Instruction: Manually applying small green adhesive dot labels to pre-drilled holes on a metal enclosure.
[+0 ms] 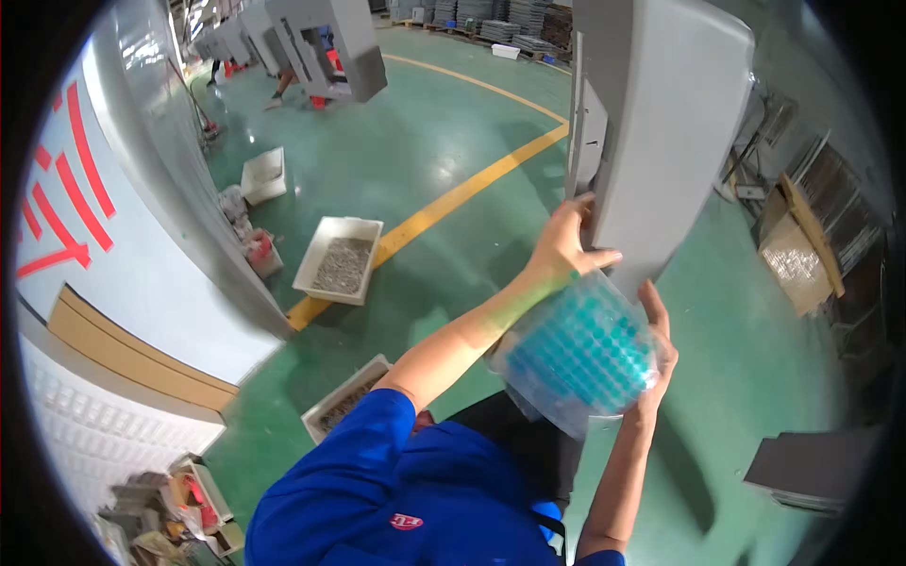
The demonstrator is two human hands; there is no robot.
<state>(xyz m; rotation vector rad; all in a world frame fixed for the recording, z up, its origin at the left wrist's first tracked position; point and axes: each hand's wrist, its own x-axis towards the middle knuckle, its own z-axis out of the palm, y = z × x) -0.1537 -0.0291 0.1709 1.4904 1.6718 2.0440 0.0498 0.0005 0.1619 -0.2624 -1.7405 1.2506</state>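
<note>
Two bare hands are raised against one tall grey panel that hangs over the green floor. The left hand lies on the panel's lower edge, its fingers curled over the rim and the thumb pressed flat on the grey face — closed on the panel itself. The right hand is just below, fingers spread open and cupped under one clear plastic bag, bracing it from the side and beneath rather than pinching it. The bag is packed with many small turquoise pieces, too many and too blurred to count; it sits between the two forearms, its top touching the panel's bottom corner near the left hand's thumb. Both arms come out of blue sleeves.

On the floor stand three white trays: one holding grey bits beside the yellow line, a second partly hidden by the left arm, and a third further off by the wall. More grey panels hang in a row at the far end — at least two are clear. A cardboard box wrapped in film leans at the right, and one dark flat slab lies low on the right.
</note>
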